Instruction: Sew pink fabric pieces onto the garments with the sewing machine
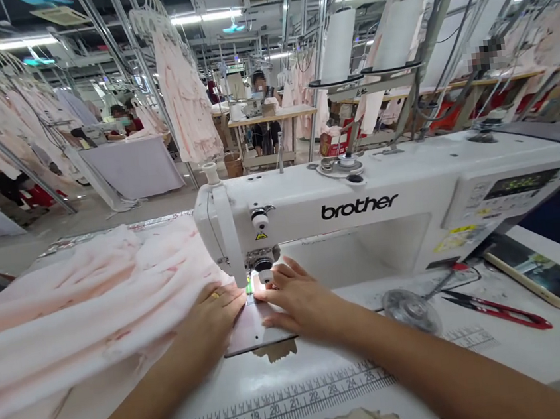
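Note:
A white sewing machine [299, 204] stands in front of me, its lamp lighting the needle area [249, 293]. My left hand [215, 313] lies flat at the left of the needle, fingers stretched over the edge of pale pink fabric [101, 315]. That fabric spreads in loose folds across the left of the table. To the right of the needle, my right hand [302, 297] rests palm down on the machine bed, fingers and thumb apart, fingertips close to the presser foot. Any cloth under the right fingertips is hard to make out.
Red-handled thread snips [501, 309] lie at the right near a phone [550, 274] and a clear round object [410, 309]. A ruler scale [276, 410] runs along the table's front. Thread cones [337, 47] stand behind the machine. People work at other tables farther back, among hanging garments [186, 99].

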The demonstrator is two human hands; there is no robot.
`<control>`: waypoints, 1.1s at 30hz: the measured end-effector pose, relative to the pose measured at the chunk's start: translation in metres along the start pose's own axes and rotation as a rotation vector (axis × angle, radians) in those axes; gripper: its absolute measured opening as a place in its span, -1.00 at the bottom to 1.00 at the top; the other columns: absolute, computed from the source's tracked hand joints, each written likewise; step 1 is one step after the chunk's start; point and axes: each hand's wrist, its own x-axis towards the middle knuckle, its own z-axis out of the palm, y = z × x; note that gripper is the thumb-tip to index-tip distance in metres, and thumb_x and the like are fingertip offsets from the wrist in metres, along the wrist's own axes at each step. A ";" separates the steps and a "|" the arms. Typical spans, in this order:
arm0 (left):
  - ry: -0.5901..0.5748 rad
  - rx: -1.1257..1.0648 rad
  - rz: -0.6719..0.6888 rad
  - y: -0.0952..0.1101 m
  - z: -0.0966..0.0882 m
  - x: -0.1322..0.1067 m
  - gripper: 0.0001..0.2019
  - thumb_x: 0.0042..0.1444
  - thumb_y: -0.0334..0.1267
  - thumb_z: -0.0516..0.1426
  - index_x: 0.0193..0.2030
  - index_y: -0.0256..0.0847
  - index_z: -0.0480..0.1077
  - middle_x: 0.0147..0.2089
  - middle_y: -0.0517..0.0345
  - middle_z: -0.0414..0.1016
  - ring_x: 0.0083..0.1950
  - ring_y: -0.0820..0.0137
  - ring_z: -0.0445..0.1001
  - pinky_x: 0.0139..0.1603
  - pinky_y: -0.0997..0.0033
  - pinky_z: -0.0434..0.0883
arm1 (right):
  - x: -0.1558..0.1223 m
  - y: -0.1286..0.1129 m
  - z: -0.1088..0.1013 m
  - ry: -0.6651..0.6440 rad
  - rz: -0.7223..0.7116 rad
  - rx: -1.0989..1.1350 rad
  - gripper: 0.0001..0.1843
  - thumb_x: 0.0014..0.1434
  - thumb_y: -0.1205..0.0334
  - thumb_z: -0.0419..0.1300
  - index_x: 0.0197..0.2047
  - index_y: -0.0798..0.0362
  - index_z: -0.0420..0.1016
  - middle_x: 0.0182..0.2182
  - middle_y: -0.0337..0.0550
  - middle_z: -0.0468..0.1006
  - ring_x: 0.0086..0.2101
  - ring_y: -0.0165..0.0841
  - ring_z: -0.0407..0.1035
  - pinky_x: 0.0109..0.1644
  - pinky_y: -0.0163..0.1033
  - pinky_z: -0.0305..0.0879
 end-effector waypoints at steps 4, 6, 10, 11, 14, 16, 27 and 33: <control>-0.038 0.009 -0.033 0.002 -0.005 0.003 -0.59 0.20 -0.54 -0.05 0.10 -0.24 0.44 0.13 -0.08 0.52 0.15 0.21 0.48 0.17 0.06 0.36 | 0.001 -0.001 -0.002 0.004 0.002 0.011 -0.67 0.32 0.01 0.20 0.05 -0.02 0.44 -0.11 -0.10 0.40 0.03 -0.20 0.17 0.34 0.08 -0.18; -0.054 0.022 -0.034 0.002 -0.005 0.003 -0.57 0.19 -0.56 -0.06 0.12 -0.24 0.42 0.14 -0.07 0.51 0.16 0.23 0.47 0.17 0.09 0.36 | 0.001 -0.001 -0.003 0.002 0.003 0.015 -0.68 0.32 0.02 0.20 0.05 -0.01 0.44 -0.12 -0.09 0.40 0.03 -0.20 0.17 0.34 0.09 -0.17; -0.069 0.040 -0.054 0.002 -0.002 0.002 -0.55 0.17 -0.58 -0.06 0.14 -0.26 0.41 0.18 -0.08 0.48 0.21 0.23 0.43 0.20 0.09 0.33 | 0.000 0.000 -0.003 0.010 -0.004 0.021 -0.70 0.33 0.04 0.20 0.04 0.01 0.43 -0.13 -0.10 0.40 0.03 -0.21 0.17 0.34 0.08 -0.16; -0.078 0.046 -0.061 0.002 -0.003 0.002 -0.55 0.18 -0.57 -0.06 0.14 -0.27 0.41 0.19 -0.09 0.47 0.23 0.22 0.42 0.21 0.09 0.33 | 0.000 0.000 -0.003 0.016 -0.008 0.022 -0.70 0.33 0.04 0.20 0.04 0.01 0.43 -0.13 -0.10 0.40 0.03 -0.21 0.17 0.34 0.08 -0.16; -0.099 0.048 -0.062 0.003 -0.005 0.003 -0.56 0.17 -0.56 -0.05 0.15 -0.29 0.39 0.20 -0.08 0.46 0.23 0.22 0.41 0.20 0.11 0.33 | -0.001 0.001 -0.002 0.023 -0.010 0.025 -0.69 0.32 0.05 0.20 0.05 0.02 0.43 -0.12 -0.10 0.39 0.03 -0.22 0.17 0.36 0.07 -0.17; -0.107 0.039 -0.058 0.003 -0.007 0.003 -0.55 0.16 -0.56 -0.04 0.16 -0.28 0.39 0.20 -0.08 0.46 0.23 0.23 0.41 0.20 0.11 0.32 | -0.002 0.002 -0.002 0.024 -0.008 0.026 -0.69 0.33 0.06 0.19 0.07 0.01 0.42 -0.12 -0.10 0.39 0.02 -0.22 0.17 0.37 0.08 -0.20; -0.087 -0.125 -0.127 0.002 -0.006 0.003 -0.63 0.27 -0.44 -0.03 0.14 -0.17 0.41 0.22 0.04 0.45 0.22 0.27 0.41 0.29 0.13 0.25 | 0.002 0.003 -0.001 0.094 -0.032 0.028 -0.81 0.36 0.11 0.15 -0.03 -0.02 0.45 -0.16 -0.15 0.42 -0.04 -0.26 0.22 0.36 0.05 -0.19; 0.007 -0.142 -0.313 -0.060 -0.007 -0.011 -0.64 0.23 -0.48 -0.03 0.07 -0.17 0.45 0.13 0.00 0.50 0.18 0.25 0.42 0.26 0.12 0.30 | 0.001 -0.001 0.001 0.118 -0.040 0.015 -0.83 0.37 0.18 0.13 -0.03 0.00 0.47 -0.20 -0.16 0.47 -0.02 -0.24 0.23 0.36 0.04 -0.17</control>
